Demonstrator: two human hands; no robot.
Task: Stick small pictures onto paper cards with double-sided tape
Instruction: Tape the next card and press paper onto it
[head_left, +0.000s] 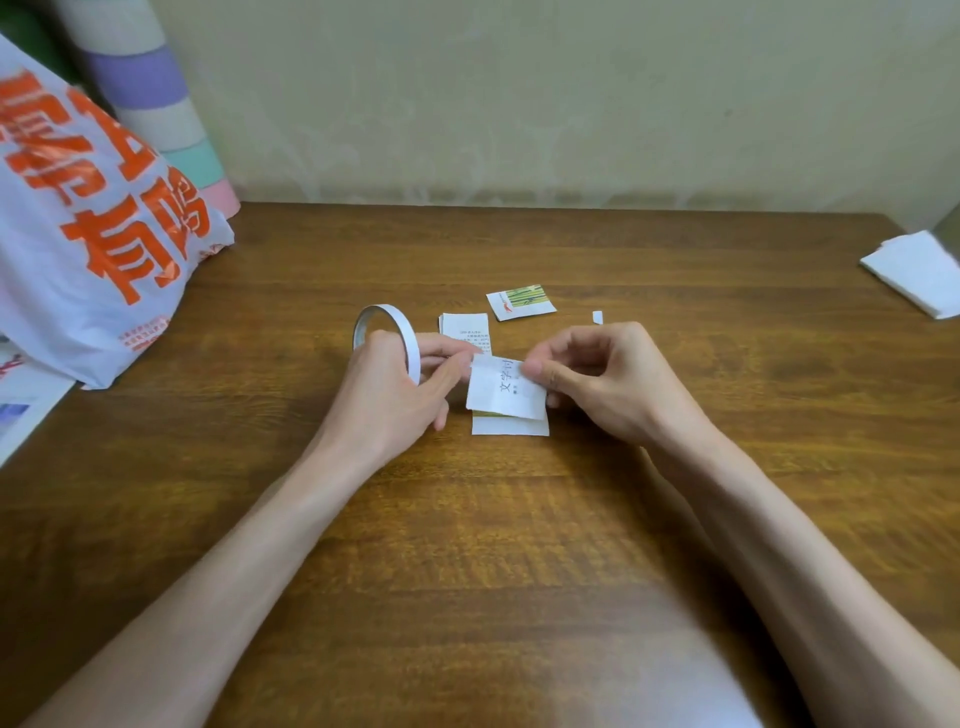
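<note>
Bag: plastic bag (88, 223) crowds the counter's (467, 545) far-left edge.
Left hand (400, 395): grips the tape roll (387, 338), with its fingertips at the printed slip's (506, 387) left edge.
Printed slip: between both hands, over a white card (511, 426).
Right hand (608, 379): pinches the slip's right side.
Room: bare wood nearer the person; paper stack (919, 270) at the right edge.

A white tape roll (387, 338) stands on edge. At its 3 o'clock, a slip (506, 387) with black characters is held tilted over a white card (511, 427) lying flat. From the slip, a bamboo picture (521, 301) lies at 12 o'clock and a printed stack (465, 327) at 11.
</note>
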